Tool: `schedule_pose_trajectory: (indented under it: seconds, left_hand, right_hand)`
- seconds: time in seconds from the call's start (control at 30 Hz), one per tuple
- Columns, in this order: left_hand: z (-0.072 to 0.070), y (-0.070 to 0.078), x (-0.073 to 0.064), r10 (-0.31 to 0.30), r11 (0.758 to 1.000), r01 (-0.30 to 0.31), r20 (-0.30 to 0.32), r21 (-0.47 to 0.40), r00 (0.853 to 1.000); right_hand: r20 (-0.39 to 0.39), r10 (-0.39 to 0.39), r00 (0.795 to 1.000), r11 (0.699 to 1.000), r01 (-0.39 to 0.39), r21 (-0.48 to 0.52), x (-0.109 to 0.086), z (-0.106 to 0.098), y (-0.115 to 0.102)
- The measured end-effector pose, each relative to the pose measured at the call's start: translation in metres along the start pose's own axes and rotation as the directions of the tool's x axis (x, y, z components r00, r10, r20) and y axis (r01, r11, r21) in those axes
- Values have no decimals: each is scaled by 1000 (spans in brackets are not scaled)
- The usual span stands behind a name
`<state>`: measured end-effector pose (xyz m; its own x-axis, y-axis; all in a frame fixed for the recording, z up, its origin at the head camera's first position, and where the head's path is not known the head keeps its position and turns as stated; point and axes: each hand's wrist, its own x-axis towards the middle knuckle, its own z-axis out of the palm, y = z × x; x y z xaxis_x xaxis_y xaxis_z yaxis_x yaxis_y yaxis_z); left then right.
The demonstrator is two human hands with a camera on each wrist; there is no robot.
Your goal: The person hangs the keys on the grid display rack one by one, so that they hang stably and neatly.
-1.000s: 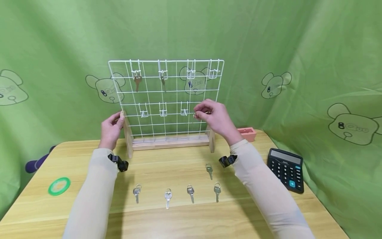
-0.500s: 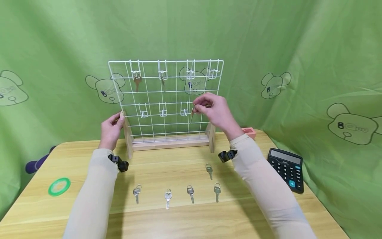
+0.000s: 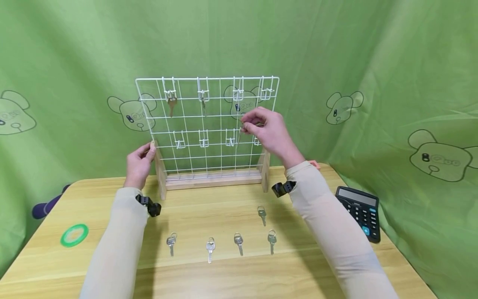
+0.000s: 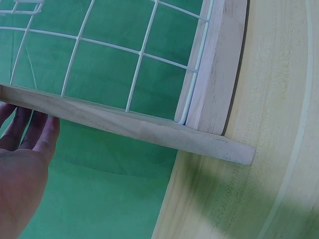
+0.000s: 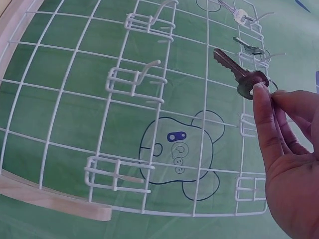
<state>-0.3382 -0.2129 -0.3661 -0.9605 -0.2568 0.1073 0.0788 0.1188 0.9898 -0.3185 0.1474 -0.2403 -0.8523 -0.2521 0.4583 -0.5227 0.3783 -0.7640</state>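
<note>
A white wire grid rack with hooks in two rows stands in wooden supports on the table. My left hand holds the rack's left wooden post, with fingers reaching behind it in the left wrist view. In front of the grid, my right hand pinches a dark key near its ring, with the toothed blade pointing away from the fingers. Its height is between the two hook rows. Two keys hang on the upper row: a brownish key at far left and a silver key on the second hook.
Several keys lie on the table before the rack, among them a silver key and another key closer to the rack. A black calculator lies right, a green ring left. A pink box sits behind my right wrist.
My right hand has risen with the key from the lower hook row to above it, uncovering the lower right hook. My left hand stays at the post.
</note>
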Motion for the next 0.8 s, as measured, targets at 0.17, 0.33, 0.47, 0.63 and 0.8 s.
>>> schedule_pose_trajectory:
  seconds: [0.17, 0.33, 0.47, 0.63, 0.8]
  left_hand:
    - [1, -1, 1, 8, 1000, -8, -11, -2, 1000]
    - [1, -2, 1, 15, 1000, -15, -17, -1, 1000]
    - [0, -1, -1, 10, 1000, -10, -11, 0, 1000]
    - [0, 0, -2, 8, 1000, -8, -3, -3, 1000]
    - [1, -1, -1, 13, 1000, -13, -5, -5, 1000]
  right_hand:
    - [-37, -5, 999, 1000, 6, 15, 4, -2, -5]
    - [-104, 1, 995, 996, 8, 88, 10, -3, -9]
    - [-169, -11, 986, 990, 35, 140, 15, 0, -13]
    - [-235, -26, 972, 987, 62, 146, 20, 2, -16]
    - [-265, -13, 964, 979, 66, 195, 25, 2, -21]
